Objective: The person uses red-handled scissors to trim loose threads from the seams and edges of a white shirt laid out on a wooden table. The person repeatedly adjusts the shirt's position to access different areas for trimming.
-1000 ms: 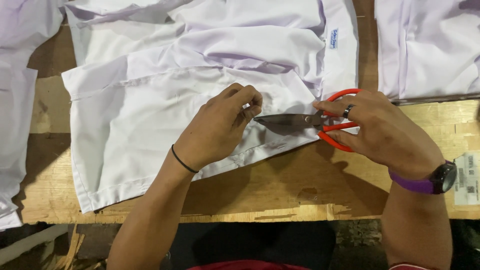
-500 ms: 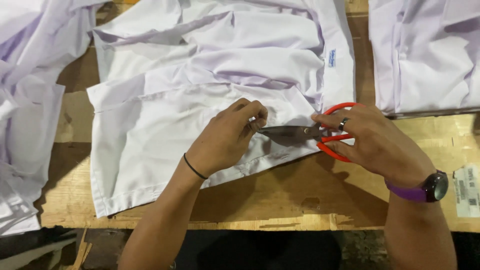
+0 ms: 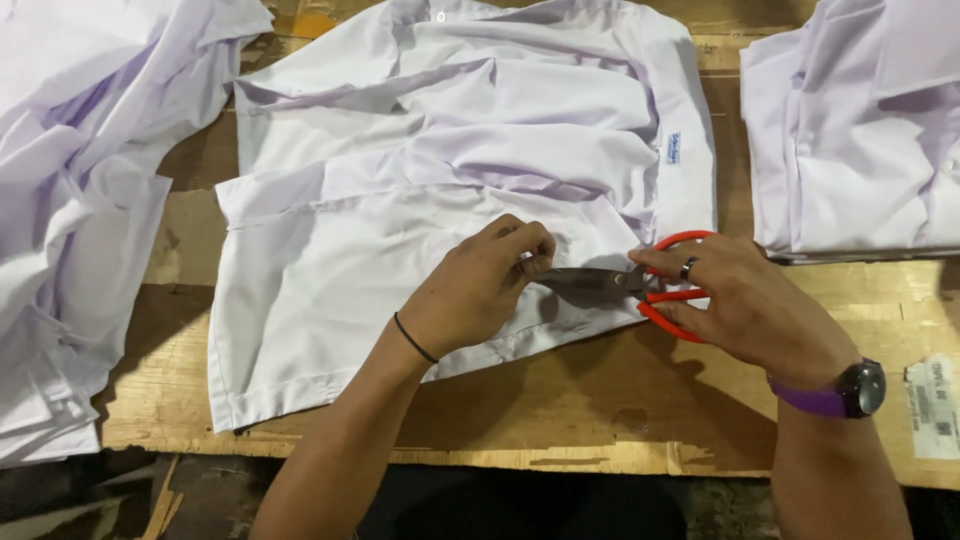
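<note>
At centre frame, the left hand (image 3: 478,295) pinches a fold of the white shirt (image 3: 420,210). Just right of it, the right hand (image 3: 745,305) grips the red-handled scissors (image 3: 640,285), fingers closed through the loops, blades pointing left and meeting the pinched cloth.

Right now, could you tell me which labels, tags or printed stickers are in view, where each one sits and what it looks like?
Garment label: small upright white rectangle with blue print, sewn near the right edge of the white shirt spread on the wooden table, above the right hand.
Paper sticker: white rectangle with dark print, flat on the table at the far right, beside the watch.
No screens or signs.
</note>
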